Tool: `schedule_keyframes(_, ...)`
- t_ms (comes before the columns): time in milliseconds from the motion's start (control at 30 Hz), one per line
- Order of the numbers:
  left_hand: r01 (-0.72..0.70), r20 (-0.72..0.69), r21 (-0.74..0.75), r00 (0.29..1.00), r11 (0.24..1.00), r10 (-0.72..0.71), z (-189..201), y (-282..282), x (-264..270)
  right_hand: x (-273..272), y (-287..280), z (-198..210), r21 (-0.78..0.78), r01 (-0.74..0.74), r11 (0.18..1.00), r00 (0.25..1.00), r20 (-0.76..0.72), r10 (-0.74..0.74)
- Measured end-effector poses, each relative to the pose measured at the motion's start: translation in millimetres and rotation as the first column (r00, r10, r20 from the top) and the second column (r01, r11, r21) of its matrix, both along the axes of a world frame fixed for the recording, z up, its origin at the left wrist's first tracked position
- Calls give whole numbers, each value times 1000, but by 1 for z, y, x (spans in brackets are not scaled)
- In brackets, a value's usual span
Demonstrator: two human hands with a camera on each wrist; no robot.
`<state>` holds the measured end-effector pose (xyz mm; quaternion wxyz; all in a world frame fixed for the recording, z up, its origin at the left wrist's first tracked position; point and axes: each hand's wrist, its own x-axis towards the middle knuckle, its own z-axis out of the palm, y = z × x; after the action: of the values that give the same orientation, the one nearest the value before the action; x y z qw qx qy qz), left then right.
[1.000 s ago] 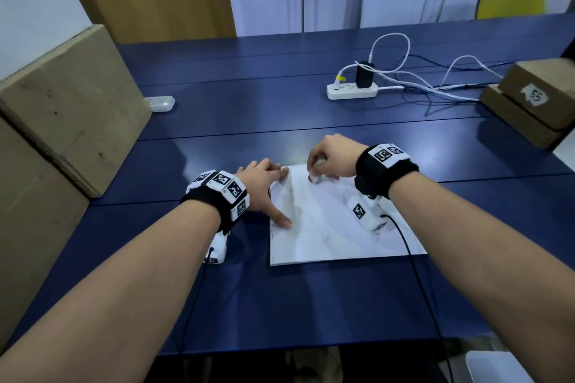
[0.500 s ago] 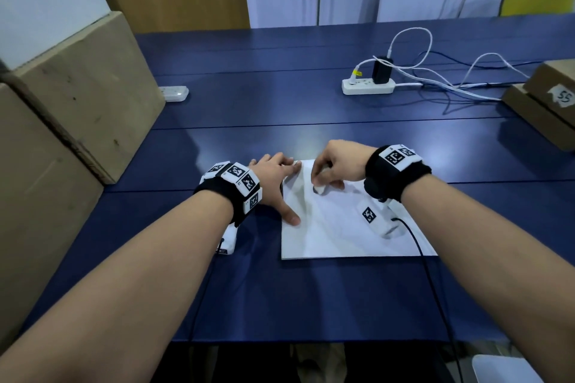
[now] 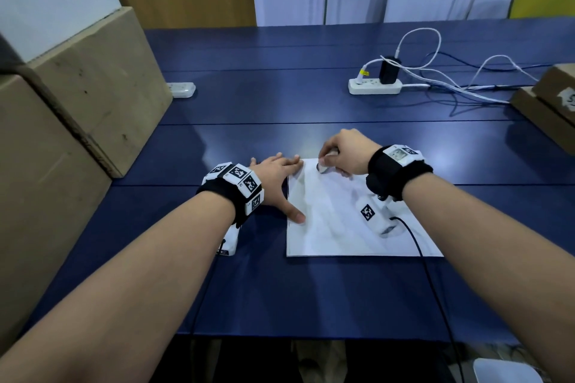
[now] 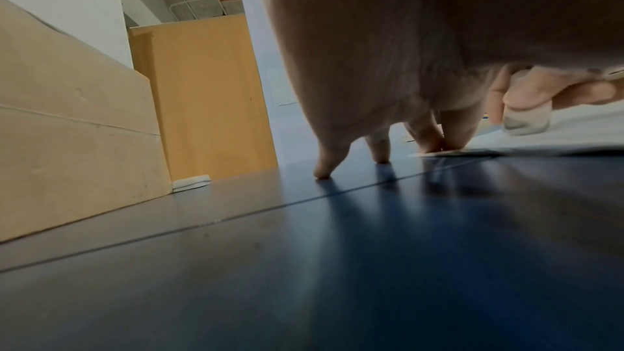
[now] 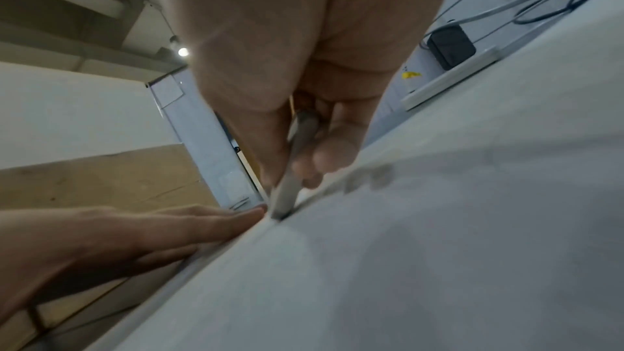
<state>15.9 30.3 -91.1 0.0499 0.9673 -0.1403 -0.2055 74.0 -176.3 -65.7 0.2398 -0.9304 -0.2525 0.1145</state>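
A white sheet of paper (image 3: 336, 227) lies on the blue table (image 3: 280, 109) in front of me. My left hand (image 3: 273, 177) rests flat on the sheet's left edge, fingers straight, thumb on the paper. My right hand (image 3: 345, 152) pinches a small whitish eraser-like block (image 3: 322, 167) and holds its end down on the sheet near the top left corner. The left wrist view shows the block (image 4: 526, 119) between the right fingers, above the paper (image 4: 540, 143). In the right wrist view the block (image 5: 290, 186) touches the paper (image 5: 439, 250) just beside my left fingertips (image 5: 236, 216). Faint grey smudges mark the sheet.
Large cardboard boxes (image 3: 93, 87) stand along the left side. A white power strip (image 3: 373, 85) with a black charger and loose cables lies at the back right. Another cardboard box (image 3: 550, 102) sits at the right edge. A small white device (image 3: 182, 89) lies by the boxes.
The head view has shifted, so the whole scene sits further right. My right hand with the block has edged slightly toward the sheet's left corner. The left hand stays pressed on the edge.
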Motion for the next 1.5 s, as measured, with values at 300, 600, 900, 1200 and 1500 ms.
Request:
schedule_keyframes(300, -7, -41, -28, 999, 1000, 6, -2, 1, 2, -3, 15, 4, -85, -93, 992, 996, 5, 93)
schedule_keyframes(600, -49, -38, -76, 998, 996, 46, -3, 2, 2, -6, 26, 3, -127, -140, 982, 990, -22, 139)
schedule_keyframes(900, -49, -39, -75, 998, 996, 46, -4, 2, 2, -17, 27, 3, -160, -220, 962, 972, -118, 202)
schedule_keyframes(1200, -38, -49, -60, 998, 997, 35, 0, 1, -1, -30, 5, 13, -261, -146, 954, 989, -65, 133)
schedule_keyframes(1500, -2, -25, -10, 1000, 1000, 2, 11, -5, -18, -54, 1, 4, -268, -123, 955, 991, 12, 131)
